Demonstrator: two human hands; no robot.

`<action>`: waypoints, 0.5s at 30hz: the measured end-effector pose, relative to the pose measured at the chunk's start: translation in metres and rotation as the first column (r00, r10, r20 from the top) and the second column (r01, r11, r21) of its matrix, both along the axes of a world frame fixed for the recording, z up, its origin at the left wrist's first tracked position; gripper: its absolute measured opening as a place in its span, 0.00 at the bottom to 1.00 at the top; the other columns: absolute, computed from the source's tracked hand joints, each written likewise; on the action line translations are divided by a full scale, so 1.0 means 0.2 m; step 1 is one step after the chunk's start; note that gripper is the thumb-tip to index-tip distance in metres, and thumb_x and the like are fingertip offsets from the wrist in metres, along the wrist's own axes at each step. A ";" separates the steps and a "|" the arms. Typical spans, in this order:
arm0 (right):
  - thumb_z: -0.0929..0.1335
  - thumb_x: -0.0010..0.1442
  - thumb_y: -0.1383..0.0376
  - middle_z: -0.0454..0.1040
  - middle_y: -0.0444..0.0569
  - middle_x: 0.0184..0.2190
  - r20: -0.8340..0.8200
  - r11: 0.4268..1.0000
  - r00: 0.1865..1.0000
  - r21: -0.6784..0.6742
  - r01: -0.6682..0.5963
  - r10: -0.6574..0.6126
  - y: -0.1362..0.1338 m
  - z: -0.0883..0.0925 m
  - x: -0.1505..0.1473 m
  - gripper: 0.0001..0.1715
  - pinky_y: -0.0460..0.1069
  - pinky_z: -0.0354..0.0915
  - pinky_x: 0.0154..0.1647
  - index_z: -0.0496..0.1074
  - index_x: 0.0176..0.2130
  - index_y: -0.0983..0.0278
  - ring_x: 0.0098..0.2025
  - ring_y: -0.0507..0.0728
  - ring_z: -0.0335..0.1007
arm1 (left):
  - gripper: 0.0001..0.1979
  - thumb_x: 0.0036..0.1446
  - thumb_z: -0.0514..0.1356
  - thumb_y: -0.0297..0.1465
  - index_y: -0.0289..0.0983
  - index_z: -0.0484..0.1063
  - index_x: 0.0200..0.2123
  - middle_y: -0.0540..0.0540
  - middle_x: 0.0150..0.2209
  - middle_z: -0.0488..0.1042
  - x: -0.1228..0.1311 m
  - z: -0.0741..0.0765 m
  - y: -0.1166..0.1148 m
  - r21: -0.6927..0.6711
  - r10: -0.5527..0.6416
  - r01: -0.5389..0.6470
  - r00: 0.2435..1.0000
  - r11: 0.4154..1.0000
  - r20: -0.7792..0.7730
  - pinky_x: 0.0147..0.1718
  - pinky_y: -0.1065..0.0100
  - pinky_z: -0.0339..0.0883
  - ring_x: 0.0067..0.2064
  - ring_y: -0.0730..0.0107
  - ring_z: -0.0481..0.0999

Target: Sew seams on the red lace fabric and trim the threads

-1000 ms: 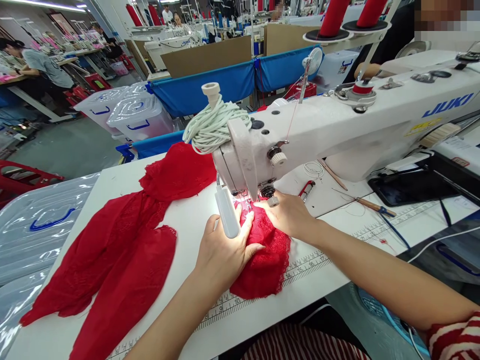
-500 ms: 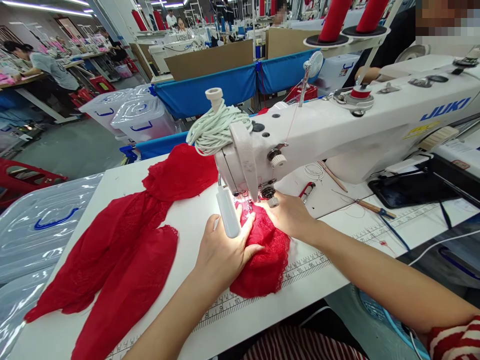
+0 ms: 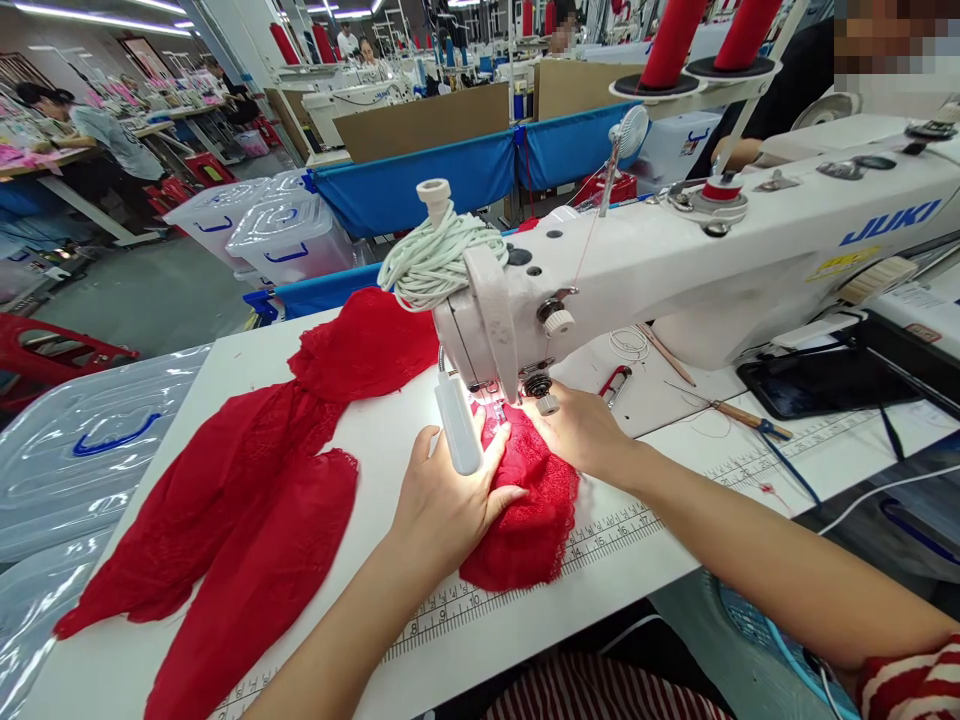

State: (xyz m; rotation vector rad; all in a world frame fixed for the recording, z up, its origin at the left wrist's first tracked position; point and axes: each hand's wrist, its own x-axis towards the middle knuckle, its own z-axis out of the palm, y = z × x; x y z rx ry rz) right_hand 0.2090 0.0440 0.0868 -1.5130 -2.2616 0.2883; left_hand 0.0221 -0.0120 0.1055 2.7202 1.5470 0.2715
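A red lace fabric piece (image 3: 517,535) lies on the sewing table, its far end under the presser foot of a white sewing machine (image 3: 630,270). My left hand (image 3: 446,500) rests on its left side, thumb and index finger spread apart and pressing it flat. My right hand (image 3: 581,430) is at the far right edge of the piece, fingers bent together on it close to the needle; the fingertips are partly hidden by a dial. A small white lamp (image 3: 459,425) lights the needle area. More red lace fabric (image 3: 255,480) spreads out to the left.
Snips (image 3: 615,383), a wooden-handled tool (image 3: 750,415) and a black phone (image 3: 817,380) lie right of the needle. A printed ruler (image 3: 442,615) runs along the front table edge. Clear plastic bins (image 3: 105,460) stand left. Red thread cones (image 3: 671,45) rise behind the machine; other people sit beyond.
The near edge of the red lace piece has shifted slightly away from me, toward the needle. Both hands keep nearly the same place and pose.
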 end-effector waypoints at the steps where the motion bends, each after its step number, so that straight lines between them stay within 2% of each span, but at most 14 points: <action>1: 0.62 0.62 0.65 0.73 0.48 0.38 -0.033 1.000 0.999 -0.011 0.000 -0.001 0.00 0.01 0.01 0.10 0.48 0.57 0.30 0.72 0.39 0.60 0.34 0.55 0.68 | 0.20 0.61 0.49 0.44 0.47 0.64 0.54 0.43 0.51 0.72 0.00 0.00 0.00 0.006 -0.002 0.002 1.000 1.000 -0.004 0.48 0.45 0.57 0.52 0.44 0.68; 5: 0.61 0.62 0.65 0.71 0.48 0.38 -0.240 0.998 0.969 -0.025 -0.059 0.051 0.02 0.03 0.03 0.09 0.47 0.59 0.34 0.69 0.32 0.61 0.37 0.54 0.68 | 0.22 0.61 0.49 0.45 0.45 0.63 0.56 0.42 0.50 0.72 -0.01 -0.01 0.00 0.032 -0.025 0.025 0.999 0.999 -0.020 0.47 0.43 0.57 0.51 0.43 0.68; 8: 0.60 0.62 0.67 0.70 0.48 0.36 -0.362 0.992 0.925 -0.014 -0.125 0.112 0.04 0.05 0.04 0.11 0.47 0.61 0.36 0.68 0.31 0.61 0.38 0.54 0.67 | 0.23 0.61 0.50 0.44 0.44 0.62 0.57 0.41 0.49 0.72 -0.02 -0.02 0.01 0.058 -0.039 0.040 0.999 0.997 -0.019 0.48 0.43 0.57 0.50 0.44 0.69; 12: 0.60 0.61 0.69 0.70 0.46 0.32 -0.421 0.981 0.890 -0.004 -0.195 0.175 0.05 0.05 0.03 0.11 0.47 0.61 0.37 0.69 0.31 0.61 0.36 0.55 0.66 | 0.21 0.60 0.51 0.42 0.47 0.61 0.56 0.43 0.51 0.71 -0.03 -0.05 0.01 0.088 -0.039 0.039 0.999 0.995 -0.005 0.49 0.44 0.56 0.53 0.46 0.68; 15: 0.60 0.61 0.69 0.70 0.47 0.32 -0.402 0.985 0.901 0.017 -0.170 0.162 0.05 0.05 0.02 0.11 0.48 0.60 0.38 0.69 0.31 0.60 0.37 0.55 0.66 | 0.21 0.60 0.52 0.42 0.47 0.61 0.56 0.44 0.54 0.69 -0.03 -0.06 0.01 0.083 -0.039 0.040 0.999 0.996 -0.014 0.50 0.44 0.56 0.55 0.45 0.66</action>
